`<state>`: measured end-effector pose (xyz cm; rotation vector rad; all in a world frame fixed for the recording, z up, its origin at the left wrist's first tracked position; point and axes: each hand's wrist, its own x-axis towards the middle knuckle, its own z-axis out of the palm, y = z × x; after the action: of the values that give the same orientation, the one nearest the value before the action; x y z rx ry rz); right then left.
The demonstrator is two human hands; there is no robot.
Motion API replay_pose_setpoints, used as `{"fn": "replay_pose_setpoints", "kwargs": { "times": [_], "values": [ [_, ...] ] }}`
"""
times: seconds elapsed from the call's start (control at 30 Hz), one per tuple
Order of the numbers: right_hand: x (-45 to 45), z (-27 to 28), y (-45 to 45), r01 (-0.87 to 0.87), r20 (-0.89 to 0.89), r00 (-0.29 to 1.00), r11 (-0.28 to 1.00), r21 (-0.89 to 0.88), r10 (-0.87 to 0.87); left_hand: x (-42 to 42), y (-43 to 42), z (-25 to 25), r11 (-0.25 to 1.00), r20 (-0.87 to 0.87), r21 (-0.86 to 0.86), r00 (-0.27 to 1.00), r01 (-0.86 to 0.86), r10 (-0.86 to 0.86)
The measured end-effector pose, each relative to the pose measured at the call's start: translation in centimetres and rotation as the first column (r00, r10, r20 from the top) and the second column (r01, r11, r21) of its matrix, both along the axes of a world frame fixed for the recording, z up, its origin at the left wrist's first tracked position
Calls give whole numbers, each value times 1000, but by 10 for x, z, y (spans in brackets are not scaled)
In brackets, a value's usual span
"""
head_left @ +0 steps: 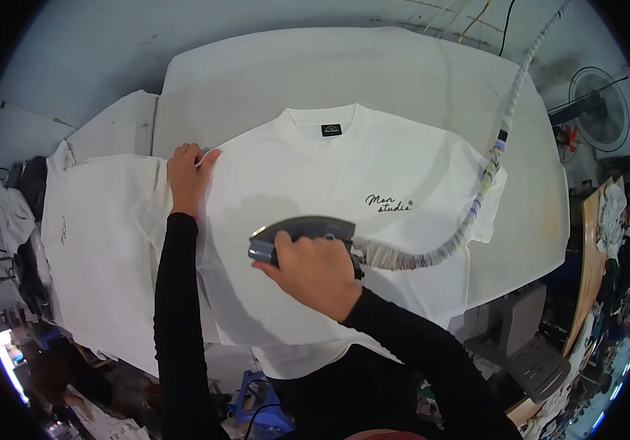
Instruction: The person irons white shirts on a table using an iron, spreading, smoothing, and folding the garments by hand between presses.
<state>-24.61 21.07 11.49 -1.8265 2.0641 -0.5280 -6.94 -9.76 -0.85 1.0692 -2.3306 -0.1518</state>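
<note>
A white T-shirt [403, 154] with a black neck label and dark script on the chest lies spread on a pale padded ironing table [256, 66]. My right hand [315, 268] is wrapped round the handle of a dark iron [308, 226], which is over the middle of the shirt. A cloth-wrapped hose [418, 258] runs from the iron's rear up to the top right. At the shirt's left shoulder and sleeve edge is my left hand [192, 176], its thumb and fingers at the fabric; whether they pinch it is unclear.
More white shirts [102, 227] lie to the left, the nearest beside my left forearm. A fan [597, 110] stands at the right, above a wooden board edge [585, 257]. A grey chair [524, 330] and a blue plastic stool [260, 411] are below the table.
</note>
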Motion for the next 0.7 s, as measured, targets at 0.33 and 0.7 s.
{"fn": "replay_pose_setpoints", "kwargs": {
  "times": [0.33, 0.7],
  "values": [
    [-179, -18, -52, 329, -262, 910, 944, -18, -322, 3, -6, 14, 947, -173, 306, 973, -95, 153],
    [-172, 4, -60, -97, -197, 975, 994, 55, 106, 4, -7, 13, 927, -228, 372, 963, -48, 141]
  ]
}}
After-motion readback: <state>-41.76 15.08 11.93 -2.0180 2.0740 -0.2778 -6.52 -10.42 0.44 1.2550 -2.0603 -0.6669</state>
